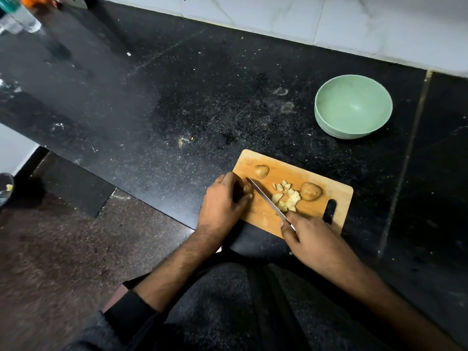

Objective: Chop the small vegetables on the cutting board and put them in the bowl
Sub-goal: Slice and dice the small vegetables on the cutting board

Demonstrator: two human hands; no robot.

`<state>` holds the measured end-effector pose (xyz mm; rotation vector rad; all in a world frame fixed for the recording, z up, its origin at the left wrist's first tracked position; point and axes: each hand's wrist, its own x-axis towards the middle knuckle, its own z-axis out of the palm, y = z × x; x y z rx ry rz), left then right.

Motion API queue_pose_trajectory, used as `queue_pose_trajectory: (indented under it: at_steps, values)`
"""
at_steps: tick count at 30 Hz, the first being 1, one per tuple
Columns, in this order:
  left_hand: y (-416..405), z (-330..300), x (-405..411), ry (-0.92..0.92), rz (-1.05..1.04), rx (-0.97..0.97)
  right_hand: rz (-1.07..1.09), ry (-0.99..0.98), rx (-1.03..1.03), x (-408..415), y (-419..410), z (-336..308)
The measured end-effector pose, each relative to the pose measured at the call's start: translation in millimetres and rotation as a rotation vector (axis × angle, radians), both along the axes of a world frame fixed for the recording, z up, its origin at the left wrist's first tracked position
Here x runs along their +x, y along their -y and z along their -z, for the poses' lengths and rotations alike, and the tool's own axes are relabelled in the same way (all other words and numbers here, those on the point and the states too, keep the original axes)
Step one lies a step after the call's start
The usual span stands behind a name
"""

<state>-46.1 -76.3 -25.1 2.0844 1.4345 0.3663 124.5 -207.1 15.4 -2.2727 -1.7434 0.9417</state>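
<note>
Right hand [307, 233] grips the knife [267, 201] by its handle, forefinger laid along the top; the handle itself is hidden inside the fist. Blade runs from the hand toward 10 o'clock across the cutting board [263, 215], tip ending just beside the left hand. Left hand [222, 198] has fingers curled down over a small brown vegetable [247, 189] at the board's 9 o'clock edge, pinning it against the wood; only a bit of it shows past the fingertips.

Chopped pale pieces [286, 197] lie in a loose heap at board centre, right of the blade, some touching it. Two whole small vegetables on the board: one [262, 171] at 11 o'clock near the far edge, a larger one [311, 191] at 3 o'clock, touching the heap. Board has a dark handle slot [330, 211] at its 4 o'clock corner.

Green bowl [353, 110] sits on the black counter [177, 97] at 1 o'clock from the board, well apart, nothing visible inside. Clear bottles [19, 19] at the counter's far 10 o'clock corner.
</note>
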Motion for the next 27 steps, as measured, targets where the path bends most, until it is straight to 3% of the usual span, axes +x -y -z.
queue_pose_trajectory:
  at_steps: [10, 27]
  values:
    - [4, 2, -8, 0.078, 0.158, -0.036, -0.024, 0.053, 0.021, -1, -1, 2]
    - [6, -3, -1, 0.036, 0.040, -0.050, -0.050, 0.004, 0.004, -6, 4, 9]
